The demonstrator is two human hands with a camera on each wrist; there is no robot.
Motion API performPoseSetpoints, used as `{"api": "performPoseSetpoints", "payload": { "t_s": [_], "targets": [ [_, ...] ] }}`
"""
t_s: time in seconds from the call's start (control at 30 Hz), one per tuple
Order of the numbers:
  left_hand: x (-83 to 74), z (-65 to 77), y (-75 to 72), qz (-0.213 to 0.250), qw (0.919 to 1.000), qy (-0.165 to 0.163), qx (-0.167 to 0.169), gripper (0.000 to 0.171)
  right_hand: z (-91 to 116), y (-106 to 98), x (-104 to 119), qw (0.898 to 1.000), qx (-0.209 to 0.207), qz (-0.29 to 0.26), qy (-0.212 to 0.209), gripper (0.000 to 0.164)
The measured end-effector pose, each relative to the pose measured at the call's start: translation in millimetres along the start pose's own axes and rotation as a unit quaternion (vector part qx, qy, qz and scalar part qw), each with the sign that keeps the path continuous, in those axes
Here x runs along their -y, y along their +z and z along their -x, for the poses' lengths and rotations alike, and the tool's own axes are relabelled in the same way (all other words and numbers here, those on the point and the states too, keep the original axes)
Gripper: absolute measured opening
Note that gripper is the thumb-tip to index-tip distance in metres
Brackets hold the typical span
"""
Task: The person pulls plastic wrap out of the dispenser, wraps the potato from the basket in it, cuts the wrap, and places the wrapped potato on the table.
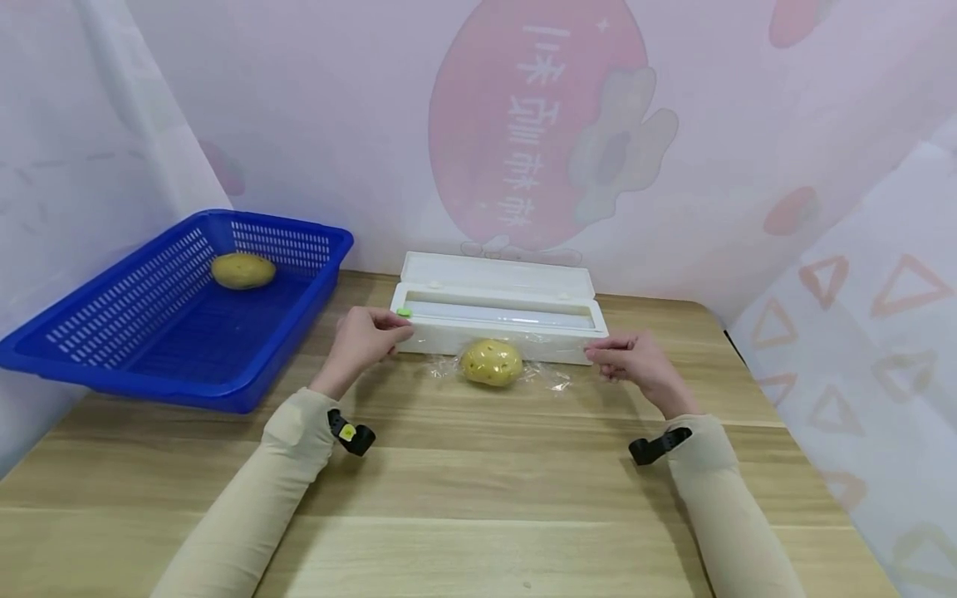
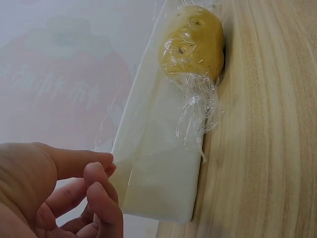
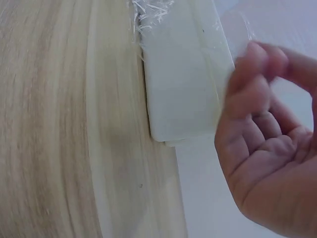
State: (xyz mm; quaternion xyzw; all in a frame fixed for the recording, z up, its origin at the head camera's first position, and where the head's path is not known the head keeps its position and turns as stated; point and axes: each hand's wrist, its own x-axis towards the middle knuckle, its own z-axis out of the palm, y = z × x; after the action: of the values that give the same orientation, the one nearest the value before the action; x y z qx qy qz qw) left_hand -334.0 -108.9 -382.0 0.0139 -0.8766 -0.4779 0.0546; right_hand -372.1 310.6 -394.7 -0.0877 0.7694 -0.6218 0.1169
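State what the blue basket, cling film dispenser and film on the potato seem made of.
Blue basket: probably moulded plastic, slightly shiny, judging by its even colour and regular slots.
Cling film dispenser: likely hard plastic, smooth and white, with rounded corners.
Cling film: apparently thin, clear, glossy plastic, from its glints and crinkles beside the potato.

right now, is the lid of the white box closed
No, the lid stands open at the back of the white box, leaving the pale roll inside visible.

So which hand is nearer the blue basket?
Left: the left hand is close by, right of the blue basket; the right hand is farther right, past the film-covered potato.
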Motion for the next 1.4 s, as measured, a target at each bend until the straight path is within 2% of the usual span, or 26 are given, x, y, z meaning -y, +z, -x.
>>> {"api": "performPoseSetpoints", "payload": {
  "t_s": [0.2, 0.33, 0.57, 0.67, 0.77, 1.03, 1.23, 1.4],
  "targets": [
    [-1.1, 0.3, -1.3, 0.037, 0.9991, -0.002, 0.021, 0.020, 2, -4, -1, 0.997, 0.060, -0.044, 0.021, 0.044],
    [-0.7, 0.8, -2.6, 0.047, 0.9986, 0.000, 0.026, 0.020, 1, -4, -1, 0.994, 0.083, -0.068, 0.022, 0.038],
    [-1.9, 1.7, -4.8, 0.056, 0.9979, -0.001, 0.033, 0.021, -2, 1, -2, 0.990, 0.051, -0.116, 0.065, 0.025],
    [-2.0, 1.2, -4.8, 0.068, 0.9969, -0.011, 0.039, 0.022, -1, 2, -4, 0.989, 0.046, -0.118, 0.078, 0.018],
    [-2.2, 0.8, -4.4, 0.078, 0.9958, -0.020, 0.044, 0.022, 0, 3, -6, 0.988, 0.051, -0.122, 0.078, 0.018],
    [-9.4, 4.9, -4.2, 0.134, 0.9889, -0.031, 0.056, 0.025, 3, 3, 0, 0.987, 0.090, -0.115, 0.064, 0.017],
    [-12.3, 7.4, -6.7, 0.147, 0.9852, -0.046, 0.076, 0.027, 3, 2, -1, 0.986, 0.108, -0.099, 0.075, 0.025],
    [-6.8, 9.3, -10.6, 0.179, 0.9805, -0.044, 0.069, 0.038, 2, 0, -3, 0.987, 0.115, -0.082, 0.081, 0.031]
  ]
}}
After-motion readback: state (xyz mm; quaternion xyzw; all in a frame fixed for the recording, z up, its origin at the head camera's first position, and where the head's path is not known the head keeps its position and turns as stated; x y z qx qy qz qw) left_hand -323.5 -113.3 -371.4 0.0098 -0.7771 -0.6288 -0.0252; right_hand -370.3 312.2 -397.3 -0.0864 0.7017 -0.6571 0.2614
